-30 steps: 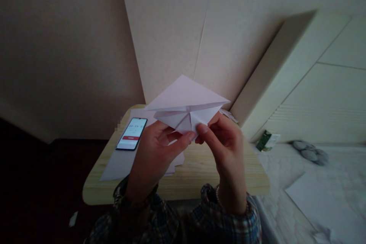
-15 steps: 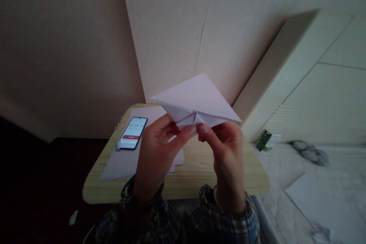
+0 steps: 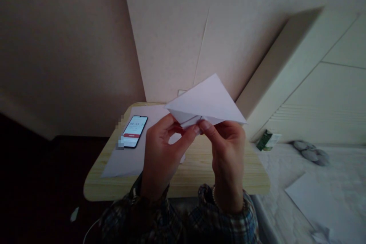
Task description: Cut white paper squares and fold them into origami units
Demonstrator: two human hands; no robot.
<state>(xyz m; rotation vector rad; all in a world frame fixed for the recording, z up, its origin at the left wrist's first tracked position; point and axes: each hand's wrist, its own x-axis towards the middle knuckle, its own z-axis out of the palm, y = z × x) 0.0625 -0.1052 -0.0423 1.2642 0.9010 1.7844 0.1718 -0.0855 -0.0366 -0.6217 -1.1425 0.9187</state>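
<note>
A folded sheet of white paper (image 3: 210, 97) is held up above the small wooden table (image 3: 197, 181), its pointed corner toward the wall. My left hand (image 3: 168, 145) pinches its near edge with the thumb on top and the fingers beneath. Close beside that thumb, my right hand (image 3: 225, 145) grips the same edge in the same way. Small creased flaps lie at the middle, right by both thumbs. The fingertips under the paper are mostly hidden.
A phone (image 3: 135, 131) with a lit screen rests on white paper sheets (image 3: 120, 166) at the table's left. To the right, a bed (image 3: 281, 175) carries a green-and-white packet (image 3: 268, 140), a grey rounded item (image 3: 311, 152) and more paper (image 3: 323, 202). Walls rise behind the table.
The folded paper has shifted slightly right and turned a little, its far corner now further right. Both thumbs stay on its near edge, and my left hand has moved slightly right.
</note>
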